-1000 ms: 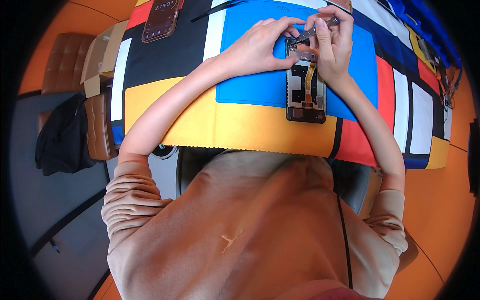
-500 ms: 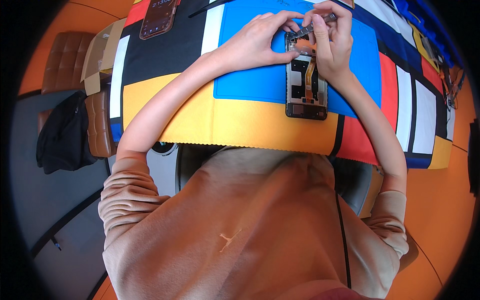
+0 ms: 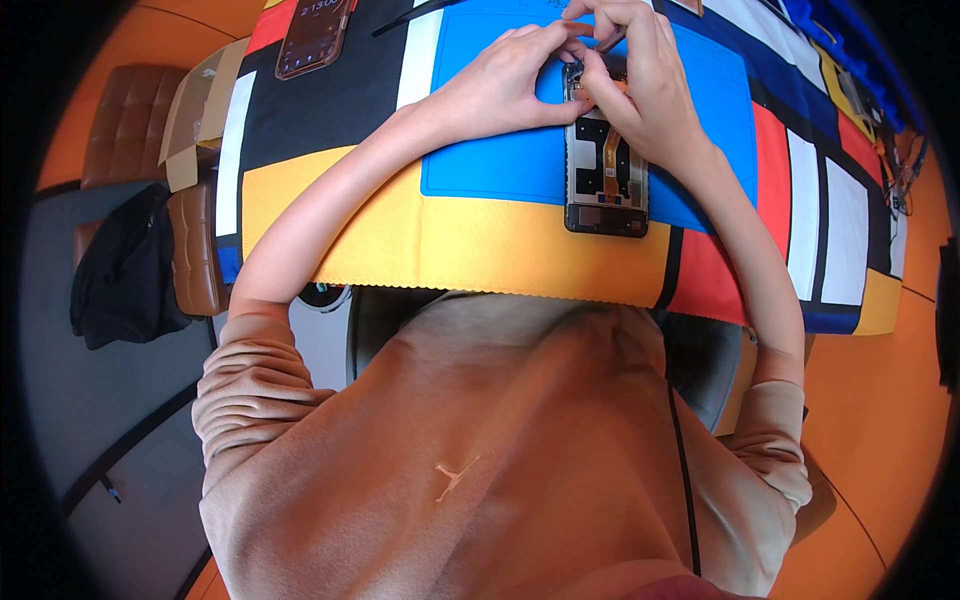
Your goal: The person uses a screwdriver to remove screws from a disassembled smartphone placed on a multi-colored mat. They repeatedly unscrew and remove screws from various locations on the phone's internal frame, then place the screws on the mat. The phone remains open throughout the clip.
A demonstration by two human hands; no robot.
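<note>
Both hands' grip unreadable, left hand (image 3: 500, 85) and right hand (image 3: 640, 85) hiding opened phone (image 3: 605, 175) top.

Table (image 3: 300, 200): covered by a cloth of black-edged blocks in yellow, red, white, black and blue, its near edge hanging over the front. On the cloth, centre to far side: blue work mat (image 3: 480, 160). On the mat, right of centre: opened smartphone (image 3: 606, 180), back cover off, lying lengthwise. Far left, on a black block: second phone (image 3: 314, 35), screen lit. Far right edge: small tools, too small to identify.
</note>
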